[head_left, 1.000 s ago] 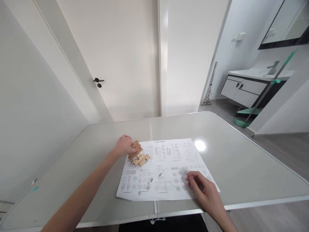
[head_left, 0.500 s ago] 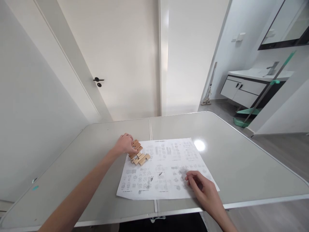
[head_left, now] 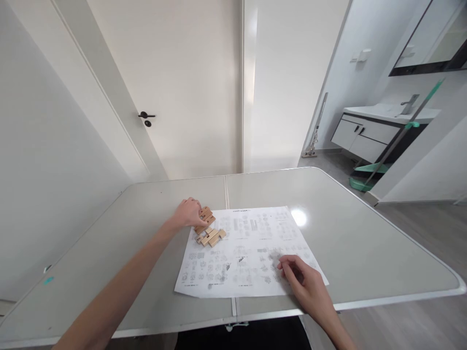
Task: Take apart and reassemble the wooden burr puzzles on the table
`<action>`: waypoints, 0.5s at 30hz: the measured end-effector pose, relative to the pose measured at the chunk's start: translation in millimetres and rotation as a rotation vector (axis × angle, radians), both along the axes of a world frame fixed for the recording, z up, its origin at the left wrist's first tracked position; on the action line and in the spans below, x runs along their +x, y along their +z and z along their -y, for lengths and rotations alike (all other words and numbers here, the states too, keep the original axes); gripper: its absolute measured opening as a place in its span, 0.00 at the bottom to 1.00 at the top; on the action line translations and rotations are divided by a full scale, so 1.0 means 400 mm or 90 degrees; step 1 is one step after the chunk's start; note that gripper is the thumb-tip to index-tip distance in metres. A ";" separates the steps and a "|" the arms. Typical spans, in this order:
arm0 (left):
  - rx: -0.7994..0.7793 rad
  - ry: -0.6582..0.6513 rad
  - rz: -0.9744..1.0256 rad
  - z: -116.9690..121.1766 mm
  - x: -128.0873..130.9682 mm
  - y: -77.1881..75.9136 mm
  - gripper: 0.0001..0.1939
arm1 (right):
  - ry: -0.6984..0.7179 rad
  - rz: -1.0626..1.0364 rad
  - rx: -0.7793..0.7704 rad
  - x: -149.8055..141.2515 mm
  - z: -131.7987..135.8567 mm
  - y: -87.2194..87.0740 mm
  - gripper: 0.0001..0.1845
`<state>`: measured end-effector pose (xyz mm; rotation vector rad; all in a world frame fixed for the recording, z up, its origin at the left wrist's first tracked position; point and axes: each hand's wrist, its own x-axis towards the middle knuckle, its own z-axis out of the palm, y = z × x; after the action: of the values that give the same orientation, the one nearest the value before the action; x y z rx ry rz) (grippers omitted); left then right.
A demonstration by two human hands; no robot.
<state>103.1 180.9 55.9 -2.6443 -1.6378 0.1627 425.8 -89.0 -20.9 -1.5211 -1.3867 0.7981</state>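
Observation:
At the upper left corner of a printed paper sheet (head_left: 251, 287), my left hand (head_left: 187, 213) bends over a group of brown notched wooden pieces (head_left: 208, 218). Its thumb lies along their near side, and the other fingertips are partly hidden behind them. Just below, several paler notched wooden pieces (head_left: 211, 237) lie side by side on the paper. My right hand (head_left: 303, 277) rests at the lower right of the sheet, fingers curled and thumb against the index finger. Nothing shows in it.
The sheet lies on a light grey folding table (head_left: 350, 243), across its centre seam. Behind the table stands a white door (head_left: 189, 87) with a black handle. A sink cabinet (head_left: 365, 133), a mop (head_left: 316, 131) and a green dustpan (head_left: 361, 183) are farther off to the right.
The view has shifted slightly. Both hands keep nearly the same places and poses, and the wooden pieces lie much as before.

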 end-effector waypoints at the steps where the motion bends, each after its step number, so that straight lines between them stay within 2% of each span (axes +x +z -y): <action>1: -0.002 0.003 0.001 0.000 -0.001 0.000 0.18 | 0.002 -0.003 0.000 0.000 0.000 0.000 0.17; 7: -0.030 0.044 0.016 0.003 -0.003 0.000 0.20 | -0.002 -0.004 0.000 -0.001 -0.001 -0.003 0.16; 15: -0.078 0.089 0.063 -0.007 0.007 0.002 0.13 | 0.002 0.009 -0.003 -0.001 -0.001 -0.003 0.16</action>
<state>106.0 183.8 56.7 -2.6649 -1.9041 0.1423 425.5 -88.6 -22.0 -1.5311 -1.3992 0.7936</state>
